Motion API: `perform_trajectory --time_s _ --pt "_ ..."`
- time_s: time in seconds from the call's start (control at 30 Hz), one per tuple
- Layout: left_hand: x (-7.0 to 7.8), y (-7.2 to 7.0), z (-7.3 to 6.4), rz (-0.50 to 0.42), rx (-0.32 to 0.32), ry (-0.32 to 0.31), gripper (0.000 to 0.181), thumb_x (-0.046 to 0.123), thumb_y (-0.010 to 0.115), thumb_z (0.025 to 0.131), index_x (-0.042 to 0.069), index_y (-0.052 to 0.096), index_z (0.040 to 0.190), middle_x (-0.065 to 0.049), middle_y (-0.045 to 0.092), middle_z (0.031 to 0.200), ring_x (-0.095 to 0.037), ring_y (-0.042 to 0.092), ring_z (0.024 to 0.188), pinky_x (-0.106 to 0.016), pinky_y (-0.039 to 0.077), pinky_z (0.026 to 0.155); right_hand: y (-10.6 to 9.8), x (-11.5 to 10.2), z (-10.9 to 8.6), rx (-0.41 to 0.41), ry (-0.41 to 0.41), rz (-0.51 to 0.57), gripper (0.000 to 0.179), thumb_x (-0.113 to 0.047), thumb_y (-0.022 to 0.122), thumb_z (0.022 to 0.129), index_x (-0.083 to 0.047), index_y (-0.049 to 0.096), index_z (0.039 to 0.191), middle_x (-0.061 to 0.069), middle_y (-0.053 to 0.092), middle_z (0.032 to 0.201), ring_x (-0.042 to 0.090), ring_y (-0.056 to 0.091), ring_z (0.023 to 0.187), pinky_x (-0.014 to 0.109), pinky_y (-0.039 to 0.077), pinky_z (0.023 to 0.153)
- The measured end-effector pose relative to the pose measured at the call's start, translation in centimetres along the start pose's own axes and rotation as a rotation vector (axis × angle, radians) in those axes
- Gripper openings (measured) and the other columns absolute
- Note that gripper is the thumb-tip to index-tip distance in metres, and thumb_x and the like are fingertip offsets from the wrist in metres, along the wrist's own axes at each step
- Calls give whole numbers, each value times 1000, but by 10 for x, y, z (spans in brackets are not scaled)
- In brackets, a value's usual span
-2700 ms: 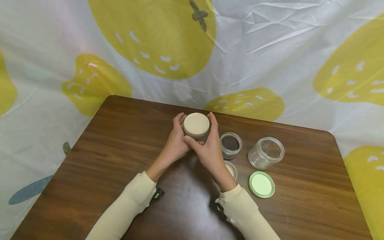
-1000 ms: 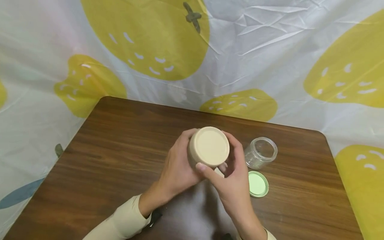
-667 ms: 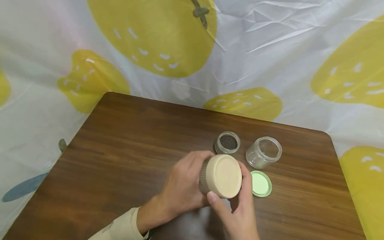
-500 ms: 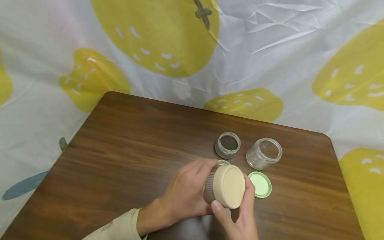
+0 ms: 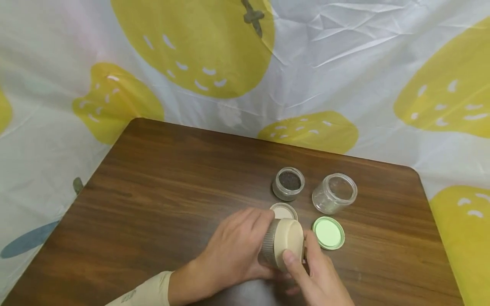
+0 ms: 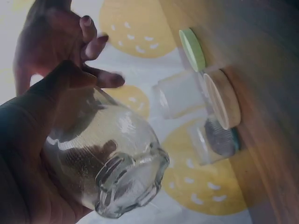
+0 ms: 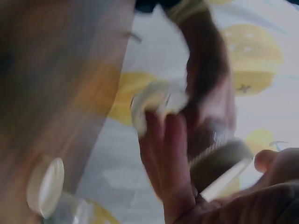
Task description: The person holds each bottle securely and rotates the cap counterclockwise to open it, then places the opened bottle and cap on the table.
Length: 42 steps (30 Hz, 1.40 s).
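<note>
A ribbed clear glass jar (image 6: 79, 154) with a beige lid (image 5: 289, 242) is held tilted above the table. My left hand (image 5: 233, 246) grips the jar's body, and its scalloped glass base (image 6: 133, 182) shows in the left wrist view. On the lid's rim lies the thumb of my right hand (image 5: 315, 272), with the index finger at the far edge. The right wrist view, blurred, has the lid (image 7: 219, 163) between thumb and fingers (image 7: 175, 154). Just behind the held jar, a loose beige lid (image 5: 284, 211) lies on the table.
A small open jar of dark granules (image 5: 289, 182) stands toward the back. To its right is an open clear jar (image 5: 334, 194), with a green lid (image 5: 329, 233) lying in front. Past the brown table (image 5: 172, 170) hangs a lemon-patterned cloth (image 5: 337, 76).
Both hands have brought the lidded jar from the table's back toward the front right. It has tipped so its lid faces right, and the right hand has shifted on the lid.
</note>
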<state>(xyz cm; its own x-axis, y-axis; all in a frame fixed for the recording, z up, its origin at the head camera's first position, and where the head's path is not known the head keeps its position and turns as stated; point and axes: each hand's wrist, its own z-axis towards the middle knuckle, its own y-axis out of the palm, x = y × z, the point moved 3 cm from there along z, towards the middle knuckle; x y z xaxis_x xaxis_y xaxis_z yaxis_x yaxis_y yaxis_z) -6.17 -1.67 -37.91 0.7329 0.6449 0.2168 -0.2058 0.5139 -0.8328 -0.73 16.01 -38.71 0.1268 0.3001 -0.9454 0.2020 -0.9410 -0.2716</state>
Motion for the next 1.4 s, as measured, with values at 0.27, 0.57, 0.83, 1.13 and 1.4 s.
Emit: perform_trajectory --time_s 0.27,0.57,0.83,1.13,1.4 --pt "14 -6 -5 110 61 37 98 49 92 44 2 62 126 -2 69 107 -17 66 93 -31 57 80 -10 -4 8 269 -266 -753 33 -46 64 102 -14 58 104 -12 53 68 5 48 61 31 41 56" --pt "14 -3 -6 117 67 41 88 49 88 52 2 63 122 -1 68 104 -17 65 90 -30 55 76 -1 -5 7 364 -251 -783 70 -75 56 94 -9 54 115 -3 55 68 14 47 54 36 35 49" --pt "9 1 -1 84 123 82 85 53 85 56 1 63 120 -1 70 102 -14 68 87 -29 59 79 1 -11 9 461 -173 -727 62 -58 80 76 -14 60 114 -3 52 62 15 42 52 31 34 52" --pt "6 5 5 45 116 116 82 50 85 58 4 62 123 1 70 104 -13 67 88 -28 58 79 -4 -5 12 530 -344 -663 60 -52 84 69 -13 62 108 -9 52 61 5 42 53 26 33 48" --pt "0 6 6 -21 21 109 80 51 86 56 10 63 121 5 71 106 -10 69 92 -28 59 83 -6 5 14 507 -485 -647 66 -51 87 63 -13 65 112 -8 58 67 2 48 57 23 37 49"
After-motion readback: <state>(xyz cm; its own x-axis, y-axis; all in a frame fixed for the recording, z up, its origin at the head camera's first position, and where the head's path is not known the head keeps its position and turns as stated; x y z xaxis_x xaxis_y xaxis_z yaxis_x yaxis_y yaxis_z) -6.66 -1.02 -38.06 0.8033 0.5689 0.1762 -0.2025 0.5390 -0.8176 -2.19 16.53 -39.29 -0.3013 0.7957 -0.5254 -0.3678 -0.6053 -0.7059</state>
